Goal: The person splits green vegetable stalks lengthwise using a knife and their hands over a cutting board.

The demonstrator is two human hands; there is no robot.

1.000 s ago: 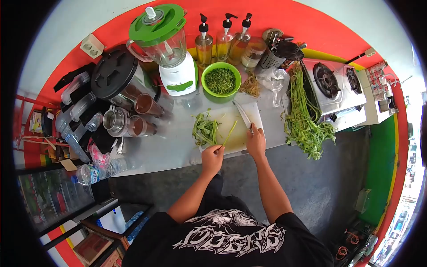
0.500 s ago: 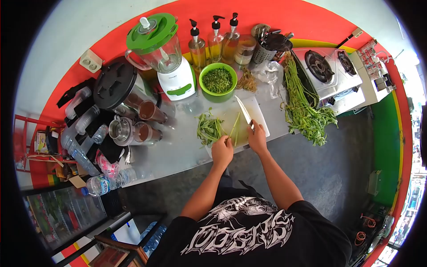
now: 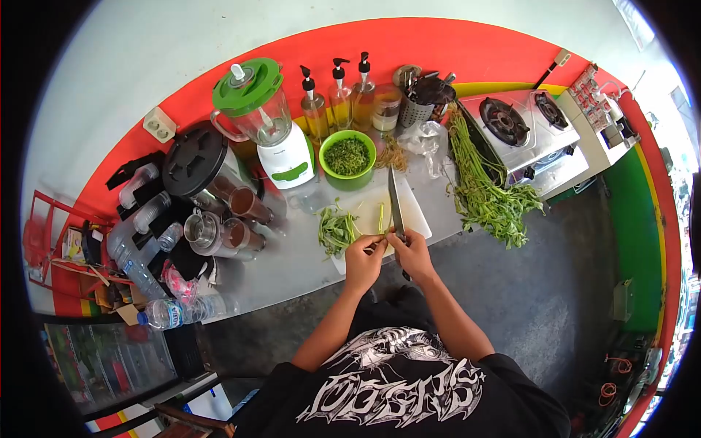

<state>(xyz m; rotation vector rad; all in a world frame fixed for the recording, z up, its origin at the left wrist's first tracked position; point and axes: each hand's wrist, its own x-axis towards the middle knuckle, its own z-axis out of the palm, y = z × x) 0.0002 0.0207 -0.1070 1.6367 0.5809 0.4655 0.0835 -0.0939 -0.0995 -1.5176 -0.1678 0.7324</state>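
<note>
In my right hand [image 3: 413, 255] is a kitchen knife [image 3: 395, 201], its blade pointing away from me over the white cutting board [image 3: 416, 213]. My left hand [image 3: 365, 263] is closed in a pinch beside it, the fingertips of both hands nearly meeting at the board's near edge. A thin green stem, mostly hidden by the fingers, is in the left hand's pinch. Another pale green stem piece [image 3: 380, 217] lies on the board just beyond. Left of it rests a small heap of leafy greens [image 3: 337, 231].
A green bowl [image 3: 347, 182] of chopped greens stands behind the board, near a blender [image 3: 287, 157] and pump bottles [image 3: 340, 102]. Long bunched greens [image 3: 485, 197] lie right, beside a gas stove [image 3: 518, 124]. Cups [image 3: 248, 204] and plastic bottles [image 3: 175, 312] crowd the left.
My right hand has moved left, bringing the knife close to my left hand. The blade has turned more upright in view. The whole view has shifted slightly.
</note>
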